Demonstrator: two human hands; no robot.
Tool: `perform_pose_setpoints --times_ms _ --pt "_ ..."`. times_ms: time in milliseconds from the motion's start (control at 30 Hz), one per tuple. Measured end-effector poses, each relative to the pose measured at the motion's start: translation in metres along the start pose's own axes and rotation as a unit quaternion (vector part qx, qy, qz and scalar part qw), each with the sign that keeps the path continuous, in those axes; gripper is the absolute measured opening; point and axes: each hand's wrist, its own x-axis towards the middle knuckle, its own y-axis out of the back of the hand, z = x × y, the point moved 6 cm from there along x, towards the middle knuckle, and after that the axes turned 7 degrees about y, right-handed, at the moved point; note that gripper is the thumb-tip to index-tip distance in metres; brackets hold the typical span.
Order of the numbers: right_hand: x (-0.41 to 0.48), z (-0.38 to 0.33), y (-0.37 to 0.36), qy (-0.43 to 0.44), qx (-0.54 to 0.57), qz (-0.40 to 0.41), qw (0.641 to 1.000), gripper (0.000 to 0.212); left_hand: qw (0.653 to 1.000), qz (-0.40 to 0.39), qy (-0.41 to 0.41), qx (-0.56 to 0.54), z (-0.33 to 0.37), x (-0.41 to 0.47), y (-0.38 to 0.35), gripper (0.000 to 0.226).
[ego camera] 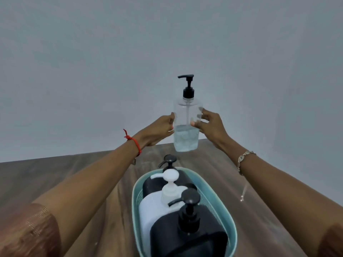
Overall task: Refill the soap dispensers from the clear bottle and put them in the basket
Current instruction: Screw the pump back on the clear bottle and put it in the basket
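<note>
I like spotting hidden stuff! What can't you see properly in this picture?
All in the head view:
1. Far black dispenser: body mostly hidden behind the white dispenser.
2. Near black dispenser and basket: cut off by the bottom edge.
3. Soap level in all three: opaque walls hide it.
4. Left hand: fingers mostly behind the bottle.
5. Whether the bottle touches the table: too blurry.

Brown wooden table (pixel 55 175) with streaky grain, meeting a plain grey-blue wall (pixel 92 62) at the far edge. Red thread bracelet (pixel 132 140) with a knot; thin metal chain bracelet (pixel 243 158) opposite. Rust-brown sleeves (pixel 27 232) at both lower corners.
</note>
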Motion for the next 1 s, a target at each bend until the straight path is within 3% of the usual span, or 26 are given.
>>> perform_pose_setpoints --times_ms 300,533,767,900,1000 --pt "0.039 0.077 -0.005 -0.062 -0.002 -0.014 0.998 0.057 0.993 -0.066 0.097 0.007 -0.037 0.062 -0.012 0.069" --pt "0.047 0.114 -0.020 -0.078 -0.026 -0.032 0.996 0.055 0.988 -0.056 0.140 -0.025 -0.059 0.077 -0.013 0.045" --pt "0.052 0.130 -0.037 -0.097 -0.091 -0.073 0.988 0.058 0.989 -0.041 0.139 -0.034 -0.067 0.074 -0.008 0.046" --pt "0.042 0.130 -0.035 -0.211 -0.115 -0.119 0.963 0.080 0.989 -0.042 0.144 -0.003 -0.067 0.064 -0.009 0.040" --pt "0.017 0.119 -0.024 -0.246 -0.049 -0.125 0.960 0.075 0.986 0.016 0.157 -0.053 -0.070 0.045 -0.001 0.017"
